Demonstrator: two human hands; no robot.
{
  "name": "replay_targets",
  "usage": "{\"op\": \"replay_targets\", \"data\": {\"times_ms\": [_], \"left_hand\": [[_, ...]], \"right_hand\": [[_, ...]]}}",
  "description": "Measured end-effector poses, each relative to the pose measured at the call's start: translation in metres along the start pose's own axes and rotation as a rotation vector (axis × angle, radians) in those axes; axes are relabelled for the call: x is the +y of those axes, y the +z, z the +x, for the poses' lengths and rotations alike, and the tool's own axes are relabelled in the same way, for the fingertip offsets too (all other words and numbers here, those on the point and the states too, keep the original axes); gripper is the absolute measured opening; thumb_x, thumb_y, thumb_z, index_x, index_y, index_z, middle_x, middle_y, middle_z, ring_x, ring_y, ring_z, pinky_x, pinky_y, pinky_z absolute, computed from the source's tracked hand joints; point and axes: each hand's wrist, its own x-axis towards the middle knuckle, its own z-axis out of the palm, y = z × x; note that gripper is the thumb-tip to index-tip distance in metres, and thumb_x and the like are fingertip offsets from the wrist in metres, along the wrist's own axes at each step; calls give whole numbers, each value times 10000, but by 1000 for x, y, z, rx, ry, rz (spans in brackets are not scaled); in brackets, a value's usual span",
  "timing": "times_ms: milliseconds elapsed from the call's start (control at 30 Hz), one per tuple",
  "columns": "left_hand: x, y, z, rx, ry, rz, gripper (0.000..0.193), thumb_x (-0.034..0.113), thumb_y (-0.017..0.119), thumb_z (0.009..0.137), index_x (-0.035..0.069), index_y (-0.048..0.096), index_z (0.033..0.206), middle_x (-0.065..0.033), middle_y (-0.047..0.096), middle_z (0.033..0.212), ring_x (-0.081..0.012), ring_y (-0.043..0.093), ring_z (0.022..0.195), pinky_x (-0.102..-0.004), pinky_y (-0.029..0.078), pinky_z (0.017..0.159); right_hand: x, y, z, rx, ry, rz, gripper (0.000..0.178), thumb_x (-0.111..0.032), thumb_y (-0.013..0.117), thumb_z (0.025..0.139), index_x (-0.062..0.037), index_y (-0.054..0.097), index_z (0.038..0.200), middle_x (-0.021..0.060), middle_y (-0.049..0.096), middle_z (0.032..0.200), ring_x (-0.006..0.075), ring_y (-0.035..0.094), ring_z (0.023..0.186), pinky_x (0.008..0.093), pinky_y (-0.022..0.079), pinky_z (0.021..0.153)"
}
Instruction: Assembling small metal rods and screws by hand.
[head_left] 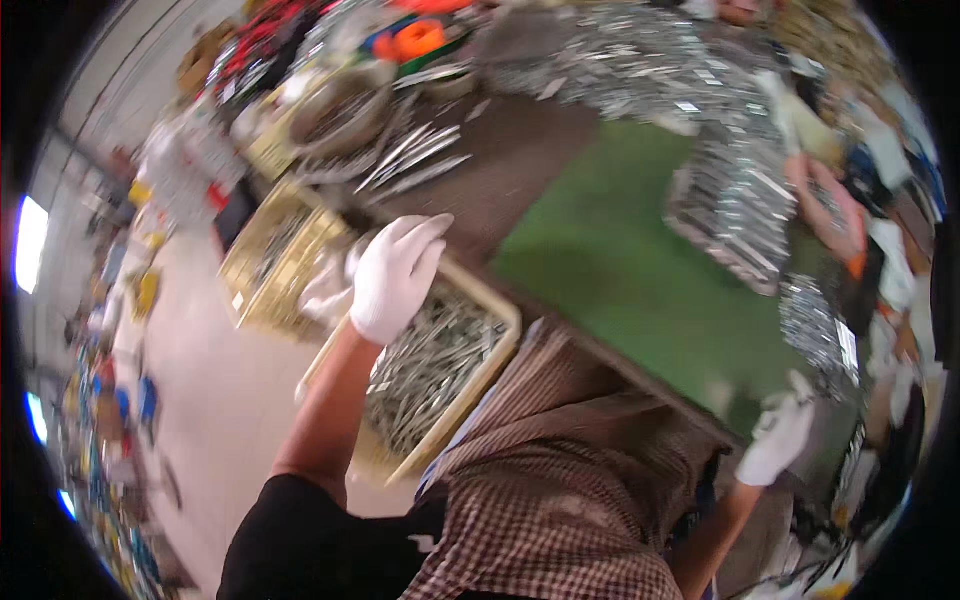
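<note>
My left hand (394, 285), in a white glove, hovers over the rim of a cream plastic bin (508, 318). Its fingers are stretched out with nothing visible in them, and the fingertips look grey. Many thin, shiny metal pieces (440, 365) fill the bin. On the right, my right hand (780, 432), also white-gloved, is over the near right edge of a green mat (600, 235). Motion blurs its fingers, and I cannot see whether they hold anything. Close by it lies a small heap of shiny metal pieces (815, 325).
A tray of stacked metal strips (735, 215) sits on the mat's right part. Beyond it spreads a large pile of metal strips (640, 60). Several long strips (415, 155) lie beside a round basket (340, 110). Another cream crate (285, 260) stands at left.
</note>
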Motion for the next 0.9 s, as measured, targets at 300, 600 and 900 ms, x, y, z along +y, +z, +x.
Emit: {"op": "replay_targets", "data": {"times_ms": [300, 600, 900], "left_hand": [[196, 134, 118, -86, 739, -307, 251, 129, 658, 791, 93, 661, 1040, -66, 622, 987, -259, 623, 894, -384, 496, 781], [216, 216, 212, -94, 525, 9, 290, 266, 622, 846, 111, 635, 1091, -107, 639, 1029, -310, 617, 965, -435, 490, 828], [222, 227, 263, -572, 519, -104, 287, 315, 588, 881, 80, 671, 1023, -191, 611, 1074, -353, 578, 1061, -436, 459, 920]], "right_hand": [[-15, 13, -10, 12, -185, -145, 214, -53, 489, 906, 20, 657, 1017, 44, 560, 676, 104, 533, 628, 249, 436, 611], [-13, 13, -13, 61, -345, -372, 162, -13, 571, 846, 7, 669, 973, 154, 657, 795, 232, 624, 657, 307, 493, 662], [-18, 11, -15, -3, -337, -351, 149, -20, 586, 831, -25, 660, 961, 164, 675, 837, 314, 666, 748, 355, 520, 694]]}}
